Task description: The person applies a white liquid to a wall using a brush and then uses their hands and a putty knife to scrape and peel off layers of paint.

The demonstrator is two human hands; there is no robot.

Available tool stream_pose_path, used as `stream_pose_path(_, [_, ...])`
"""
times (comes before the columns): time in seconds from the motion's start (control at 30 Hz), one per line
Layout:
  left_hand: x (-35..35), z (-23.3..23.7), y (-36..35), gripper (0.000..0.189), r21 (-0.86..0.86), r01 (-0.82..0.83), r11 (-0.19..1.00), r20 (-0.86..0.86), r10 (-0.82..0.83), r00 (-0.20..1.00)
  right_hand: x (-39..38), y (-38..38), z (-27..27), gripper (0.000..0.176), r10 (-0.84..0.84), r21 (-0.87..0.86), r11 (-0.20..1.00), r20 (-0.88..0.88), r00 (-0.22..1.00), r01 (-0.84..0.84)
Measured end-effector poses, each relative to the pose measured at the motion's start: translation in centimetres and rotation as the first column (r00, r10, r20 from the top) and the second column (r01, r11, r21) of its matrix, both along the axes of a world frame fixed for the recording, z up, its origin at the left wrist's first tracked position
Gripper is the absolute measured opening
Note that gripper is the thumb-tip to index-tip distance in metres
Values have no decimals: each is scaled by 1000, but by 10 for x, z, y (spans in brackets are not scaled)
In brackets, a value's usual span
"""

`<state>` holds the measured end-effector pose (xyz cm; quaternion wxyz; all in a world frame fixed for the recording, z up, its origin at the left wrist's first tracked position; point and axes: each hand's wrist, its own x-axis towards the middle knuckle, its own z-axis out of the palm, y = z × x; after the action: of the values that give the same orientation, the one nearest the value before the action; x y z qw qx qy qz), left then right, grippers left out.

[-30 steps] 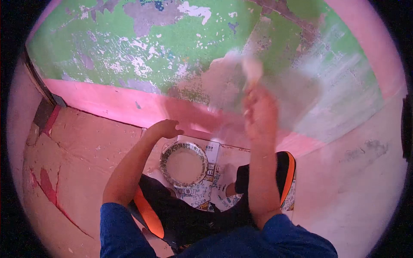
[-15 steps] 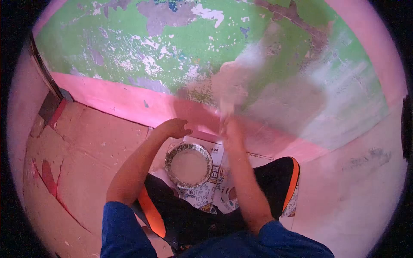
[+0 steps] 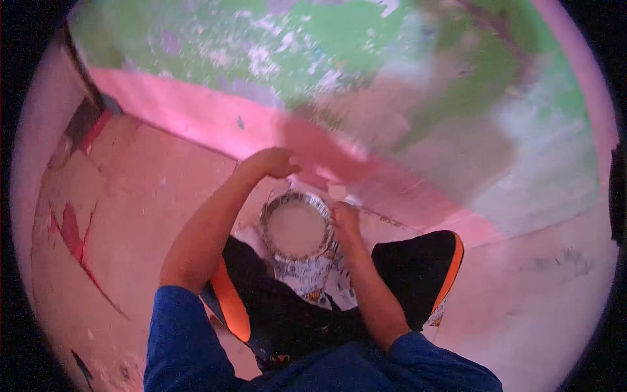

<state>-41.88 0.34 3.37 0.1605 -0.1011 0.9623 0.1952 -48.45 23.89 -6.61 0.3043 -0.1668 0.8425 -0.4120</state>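
My right hand [image 3: 345, 217] is closed around what looks like a paintbrush [image 3: 337, 191]; its pale head points toward the wall's foot, and blur hides its detail. Just left of that hand, a round tub [image 3: 266, 225] with a patterned rim holds a pale, paint-like liquid [image 3: 296, 228]. Above the tub hangs my left hand [image 3: 277, 162], fingers loosely bent and thumb apart, with nothing seen in it. In front stands a wall [image 3: 228, 39] of worn green paint with a pink band [image 3: 189, 111] below. Whitish, wet-looking smears cover its right part.
Printed sheets [image 3: 313, 277] lie under the tub, between my bent legs [image 3: 411, 274] in black trousers with orange stripes. The floor [image 3: 157, 189] has a red stain [image 3: 73, 232] at left. A dark upright edge [image 3: 81, 72] meets the wall's left end.
My right hand has come down from the wall with the brush to beside the tub's rim. The view has tilted downward, and my left hand stays raised above the tub.
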Motion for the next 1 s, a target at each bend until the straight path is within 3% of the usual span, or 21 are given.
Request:
stream_pose_path(0.07, [11, -4, -5, 65, 19, -4, 1000, 3, 4, 1000, 6, 26, -17, 20, -253, 28, 968, 106, 962, 251])
stream_pose_path(0.13, [20, -15, -12, 63, 26, 4, 1000, -8, -4, 1000, -9, 49, -37, 21, 174, 107, 980, -34, 984, -170])
stream_pose_path(0.17, [27, 3, -11, 65, 11, 63, 998, 50, -63, 997, -12, 41, -30, 23, 405, 249, 899, -156, 901, -361])
stream_pose_path(0.2, [27, 0, -12, 65, -56, 23, 998, 103, -17, 995, -7, 37, -18, 27, 616, 395, 768, -242, 749, -504])
stream_pose_path(0.23, [31, 3, -12, 71, -84, -34, 996, 136, 45, 990, 3, 31, -15, 27, 628, 390, 758, -220, 747, -523])
stream_pose_path(0.3, [23, -12, -18, 71, -99, -35, 994, 151, 49, 987, 21, 9, -13, 27, 622, 673, 653, -215, 753, -347])
stream_pose_path(0.33, [18, -17, -22, 72, -109, -19, 994, 180, 39, 983, 25, 0, -19, 27, 644, 659, 652, -219, 733, -376])
stream_pose_path(0.37, [20, -24, -24, 69, -45, -52, 998, 72, 55, 996, 30, -5, -30, 26, 724, 680, 590, -205, 659, -436])
stream_pose_path(0.4, [24, 6, -10, 66, 36, -66, 997, 175, 59, 983, 34, -11, -46, 24, 800, 697, 522, -199, 567, -492])
stream_pose_path(0.47, [19, -4, -9, 61, 43, -80, 996, 108, 74, 991, 6, -2, -156, 20, 943, 756, 328, -227, 243, -567])
stream_pose_path(0.5, [11, -7, -9, 60, 59, -10, 998, 149, 1, 989, 36, -14, -116, 23, 846, 717, 490, -255, 468, -496])
stream_pose_path(0.53, [5, -4, -10, 59, 33, 70, 997, 218, -75, 973, 37, -11, -109, 23, 873, 720, 460, -257, 415, -520])
stream_pose_path(0.57, [12, 7, -8, 59, 11, 24, 1000, 175, -25, 984, 31, -10, -103, 23, 893, 726, 431, -260, 367, -535])
stream_pose_path(0.63, [20, 17, -3, 58, -21, -36, 999, 125, 38, 991, 29, -11, -67, 22, 832, 739, 459, -164, 529, -492])
stream_pose_path(0.7, [20, 14, -2, 58, 46, -64, 997, 109, 59, 992, 33, -5, -10, 21, 792, 726, 491, -141, 594, -482])
stream_pose_path(0.73, [16, 6, -6, 58, 37, -61, 997, 102, 57, 993, 35, 7, -3, 24, 803, 682, 521, -188, 566, -513])
stream_pose_path(0.8, [4, -9, -9, 58, 32, -14, 999, 176, 8, 984, 40, 42, -5, 27, 796, 639, 562, -247, 552, -525])
stream_pose_path(0.9, [-3, -3, 0, 58, 24, -5, 1000, 218, 0, 976, 47, 68, -22, 38, 841, 691, 505, -258, 475, -517])
stream_pose_path(0.97, [-8, 0, 4, 60, 9, -12, 1000, 202, 10, 979, 43, 60, -32, 51, 590, 679, 586, 16, 807, -442])
stream_pose_path(1.0, [-7, 5, 3, 60, -5, -10, 1000, 201, 10, 980, 42, 62, -54, 51, 589, 671, 596, 7, 808, -440])
